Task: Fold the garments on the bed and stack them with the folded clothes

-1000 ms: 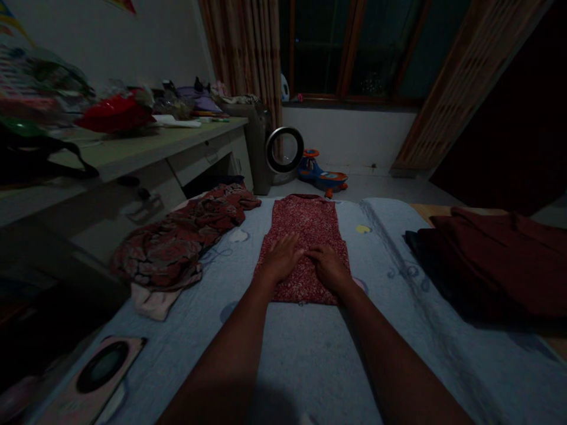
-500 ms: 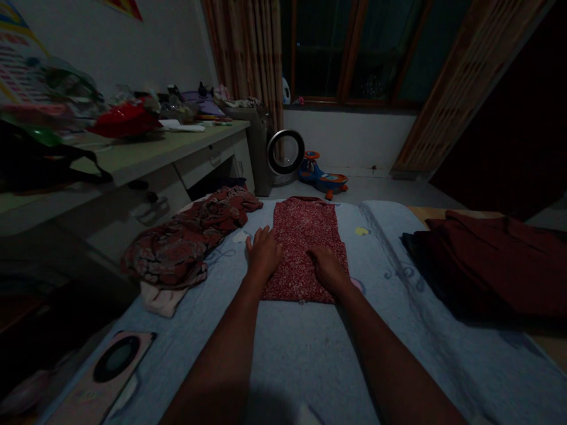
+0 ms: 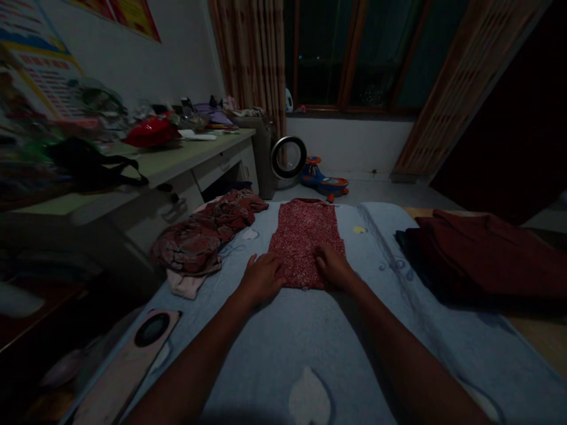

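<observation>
A red garment with pale speckles lies folded into a flat rectangle on the light blue bed cover. At its lower left corner is my left hand, fingers bent over the edge and closed on the cloth. My right hand rests on the lower right part, its fingers curled in against the fabric. The fingertips of both hands are partly hidden. Left of the garment, a crumpled brown-red patterned cloth lies in a heap with a pale pink piece under it.
To the right sits a stack of folded dark clothes. A pink, flat long object with a dark round disc lies at the front left. Beyond the bed are a cluttered desk, an open round washer door and a blue-orange ride-on toy.
My left hand has slid down toward the garment's lower left corner, and its spread fingers have bent in. My right hand stays curled on the right side. The view has shifted slightly left.
</observation>
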### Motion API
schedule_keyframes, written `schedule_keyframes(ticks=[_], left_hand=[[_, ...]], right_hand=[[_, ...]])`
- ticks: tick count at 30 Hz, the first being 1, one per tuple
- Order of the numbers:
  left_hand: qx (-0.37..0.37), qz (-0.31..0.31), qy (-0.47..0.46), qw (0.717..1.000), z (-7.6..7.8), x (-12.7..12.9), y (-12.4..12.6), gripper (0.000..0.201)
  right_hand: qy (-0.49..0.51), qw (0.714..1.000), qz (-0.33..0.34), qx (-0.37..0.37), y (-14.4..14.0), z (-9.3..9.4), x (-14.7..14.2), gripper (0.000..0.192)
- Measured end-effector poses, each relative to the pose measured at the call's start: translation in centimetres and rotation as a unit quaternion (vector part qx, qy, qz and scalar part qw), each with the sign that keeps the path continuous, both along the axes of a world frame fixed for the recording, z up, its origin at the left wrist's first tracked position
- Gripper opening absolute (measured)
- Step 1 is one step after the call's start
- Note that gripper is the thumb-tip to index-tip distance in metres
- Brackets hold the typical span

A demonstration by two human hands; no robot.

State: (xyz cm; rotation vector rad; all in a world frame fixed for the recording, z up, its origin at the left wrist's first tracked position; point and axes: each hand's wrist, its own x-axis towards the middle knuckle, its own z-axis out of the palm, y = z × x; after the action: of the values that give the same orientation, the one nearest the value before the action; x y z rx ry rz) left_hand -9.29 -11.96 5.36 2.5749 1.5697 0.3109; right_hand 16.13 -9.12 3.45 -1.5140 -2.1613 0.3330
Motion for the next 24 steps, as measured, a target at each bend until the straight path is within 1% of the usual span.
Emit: schedule_keyframes(ticks=[2,4,7,9,11,14,17,19,21,24], left_hand=[[0.013,-0.012,0.013,1.000,-0.3,-1.5,-1.5,0.051],[0.030,-0.019,0.026,0.999,-0.7,-2.6,-2.7,0.059],[0.042,-0.007,0.053,0.998,-1.4,-3.2,-3.4,0.059],[0.038,0.005,0.070,0.997,-1.7,-3.3,-3.4,0.058],[0.028,0.015,0.082,0.996,-1.8,-3.3,-3.1,0.057],[0.021,0.028,0.089,0.995,-1.8,-3.2,-2.6,0.052],[0.031,0.025,0.083,0.996,-2.1,-3.1,-2.2,0.051],[0.032,0.018,0.067,0.997,-2.4,-3.1,-2.1,0.050],[0.024,0.018,0.039,0.999,-2.8,-3.1,-1.9,0.044],[0.017,0.027,-0.016,0.999,-3.2,-3.3,-1.5,0.035]], right_hand=[[-0.041,0.999,0.026,0.019,-2.3,1.0,0.8,0.021],[-0.098,0.994,0.034,0.021,-4.8,1.4,1.6,0.019],[-0.154,0.988,0.014,0.019,-8.1,1.1,2.4,0.018],[-0.171,0.985,-0.011,0.023,-9.3,0.6,2.5,0.021],[-0.184,0.982,-0.033,0.027,-9.8,0.3,2.5,0.022],[-0.207,0.977,-0.053,0.020,-9.8,0.3,2.3,0.019],[-0.217,0.973,-0.082,-0.005,-9.4,0.5,2.1,0.020],[-0.215,0.971,-0.097,-0.028,-9.3,0.4,1.9,0.021],[-0.213,0.971,-0.099,-0.044,-9.3,0.3,1.8,0.023],[-0.198,0.973,-0.106,-0.047,-9.2,0.4,1.8,0.024]])
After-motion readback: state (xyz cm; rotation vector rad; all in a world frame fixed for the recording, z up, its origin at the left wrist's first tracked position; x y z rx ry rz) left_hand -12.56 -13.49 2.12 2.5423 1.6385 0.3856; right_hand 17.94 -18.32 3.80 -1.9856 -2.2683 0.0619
